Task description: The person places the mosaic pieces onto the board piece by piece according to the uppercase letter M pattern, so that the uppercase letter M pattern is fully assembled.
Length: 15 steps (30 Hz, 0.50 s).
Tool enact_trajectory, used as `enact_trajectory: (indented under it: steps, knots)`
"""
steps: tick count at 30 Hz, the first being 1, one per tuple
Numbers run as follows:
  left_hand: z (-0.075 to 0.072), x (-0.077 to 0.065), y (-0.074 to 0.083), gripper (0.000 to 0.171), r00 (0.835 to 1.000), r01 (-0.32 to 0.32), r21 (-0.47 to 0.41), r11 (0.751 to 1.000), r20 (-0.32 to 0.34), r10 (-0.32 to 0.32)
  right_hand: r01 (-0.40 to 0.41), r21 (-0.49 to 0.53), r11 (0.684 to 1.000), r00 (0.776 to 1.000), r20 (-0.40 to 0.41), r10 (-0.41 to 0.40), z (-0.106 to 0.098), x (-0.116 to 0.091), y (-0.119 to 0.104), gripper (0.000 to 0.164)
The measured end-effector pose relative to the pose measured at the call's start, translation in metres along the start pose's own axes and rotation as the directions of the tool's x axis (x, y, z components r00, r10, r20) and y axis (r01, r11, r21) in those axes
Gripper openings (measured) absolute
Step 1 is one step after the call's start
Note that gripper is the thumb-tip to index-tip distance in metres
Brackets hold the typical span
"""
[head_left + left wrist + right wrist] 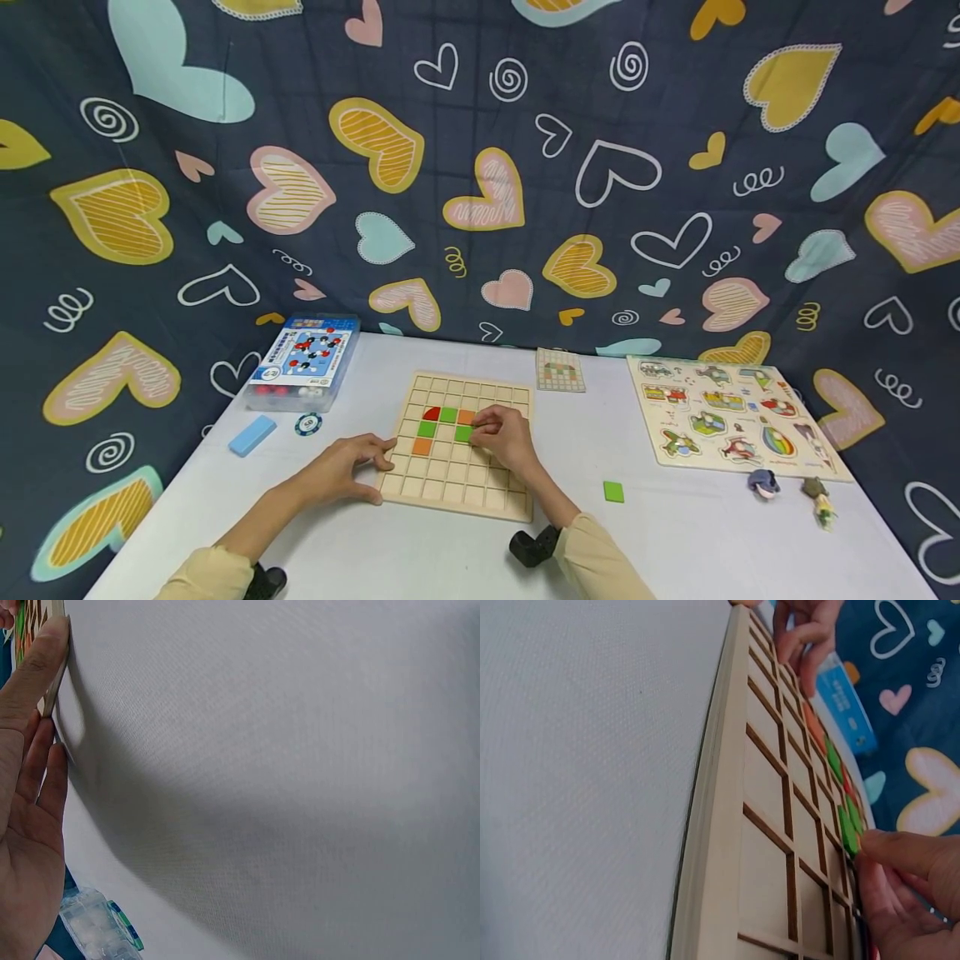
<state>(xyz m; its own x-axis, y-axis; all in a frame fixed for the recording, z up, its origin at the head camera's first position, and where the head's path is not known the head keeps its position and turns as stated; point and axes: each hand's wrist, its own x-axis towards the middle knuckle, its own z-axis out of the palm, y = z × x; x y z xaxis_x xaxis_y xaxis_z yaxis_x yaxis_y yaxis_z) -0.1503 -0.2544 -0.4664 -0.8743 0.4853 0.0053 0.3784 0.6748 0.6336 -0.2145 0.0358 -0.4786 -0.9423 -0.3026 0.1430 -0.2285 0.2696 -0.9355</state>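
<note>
A wooden grid board (pixel 435 490) lies on the white table in front of me. My left hand (pixel 339 468) grips its near left corner, thumb (pixel 46 656) against the edge and fingers along the left side. Over the board's right half, my right hand (pixel 504 437) pinches a green square tile (pixel 847 829) between thumb and fingertips; the tile tilts up from the grid in the right wrist view. Around it in the cells sit a red quarter-round tile (pixel 431 413), green tiles (pixel 426 428) and orange tiles (pixel 422 447).
A loose green tile (pixel 613 492) lies right of the board. Behind stands a pattern card (pixel 560 370). At left are a clear plastic kit box (pixel 307 358), a blue block (pixel 252 436) and a round chip (pixel 307 424). A picture puzzle (pixel 720 417) and two figurines (pixel 763 483) lie at right.
</note>
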Motion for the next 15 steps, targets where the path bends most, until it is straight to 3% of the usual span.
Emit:
enact_trajectory:
  steps: [4, 8, 15]
  knots:
    - [0.000, 0.001, 0.001, 0.033, 1.000, 0.001, 0.001, 1.000, 0.002, -0.001, 0.009, 0.010, 1.000, 1.000, 0.003, -0.009, 0.000, -0.001, -0.001, 0.018]
    - [0.000, 0.001, 0.001, 0.033, 1.000, 0.001, -0.002, 1.000, 0.004, -0.001, -0.035, 0.009, 0.999, 0.999, -0.005, 0.035, -0.005, -0.004, -0.004, 0.019]
    - [0.000, 0.000, -0.001, 0.034, 1.000, -0.010, 0.004, 1.000, 0.000, 0.010, -0.139, 0.125, 0.982, 0.990, 0.002, 0.140, -0.034, -0.017, -0.005, 0.026]
